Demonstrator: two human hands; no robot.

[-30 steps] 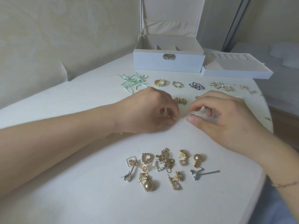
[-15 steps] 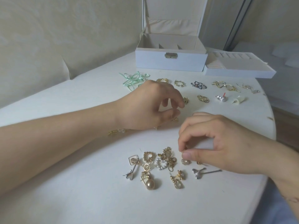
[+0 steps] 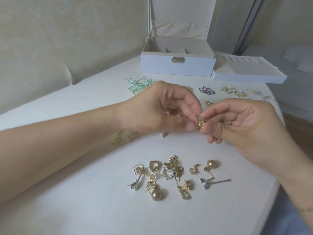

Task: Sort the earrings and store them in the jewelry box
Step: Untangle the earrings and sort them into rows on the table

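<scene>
White table [image 3: 84, 209], beige wall [image 3: 67, 39] behind, dark vertical frame [image 3: 245, 31] at right

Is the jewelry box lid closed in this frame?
No, the jewelry box stands with its lid raised upright, and the inner dividers are visible.

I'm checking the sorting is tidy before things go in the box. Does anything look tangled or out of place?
Yes. In the near pile, a gold chain earring lies tangled over the pearl heart earring, so they overlap rather than lying apart. The jewelry box stands open with its tray set beside it on the table.
</scene>
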